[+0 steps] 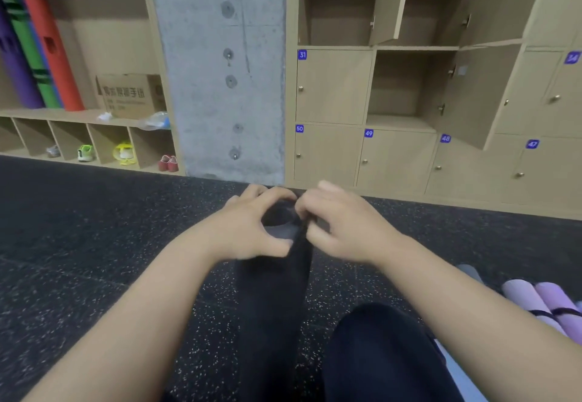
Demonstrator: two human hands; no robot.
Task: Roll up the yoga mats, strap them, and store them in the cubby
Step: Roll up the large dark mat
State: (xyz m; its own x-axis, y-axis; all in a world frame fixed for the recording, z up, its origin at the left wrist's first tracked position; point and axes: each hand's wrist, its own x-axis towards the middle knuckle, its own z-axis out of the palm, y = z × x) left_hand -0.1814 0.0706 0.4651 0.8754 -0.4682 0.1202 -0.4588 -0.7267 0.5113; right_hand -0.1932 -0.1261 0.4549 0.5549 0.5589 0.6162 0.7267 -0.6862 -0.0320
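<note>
Curling round the black rolled mat (271, 291), left hand (248, 228) and right hand (340, 228) grip its end.

The right hand (343, 228) is motion-blurred, so its hold on the dark rolled mat (272, 301) cannot be told. The mat's near end runs off the bottom edge. The lilac mats (541, 304) are cut by the right edge; the cardboard box (130, 96) print is unreadable.

Black rolled mat (271, 291) on black speckled floor (94, 244); lilac mats (541, 304) beside; purple, green, red mats (37, 55) shelved.
</note>
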